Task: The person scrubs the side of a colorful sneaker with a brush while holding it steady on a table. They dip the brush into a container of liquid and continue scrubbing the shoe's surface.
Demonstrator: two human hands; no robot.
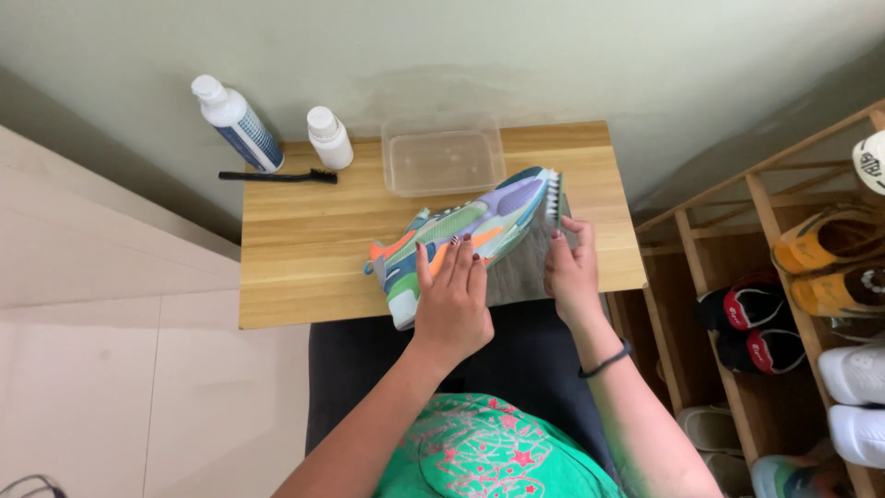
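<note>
A multicoloured sneaker (461, 231) in purple, green, blue and orange lies on its side on a small wooden table (304, 240). My left hand (450, 300) presses flat on the sneaker's heel half, holding it steady. My right hand (572, 267) grips a brush (556, 201) with white bristles, which touches the sneaker's toe end. A grey cloth (525, 267) lies under the shoe near the table's front edge.
At the table's back stand a tall white-and-blue bottle (238, 123), a small white bottle (328, 138), a thin black brush (277, 175) and a clear plastic tub (444, 155). A wooden shoe rack (737, 240) with several shoes stands to the right. Pale floor tiles lie to the left.
</note>
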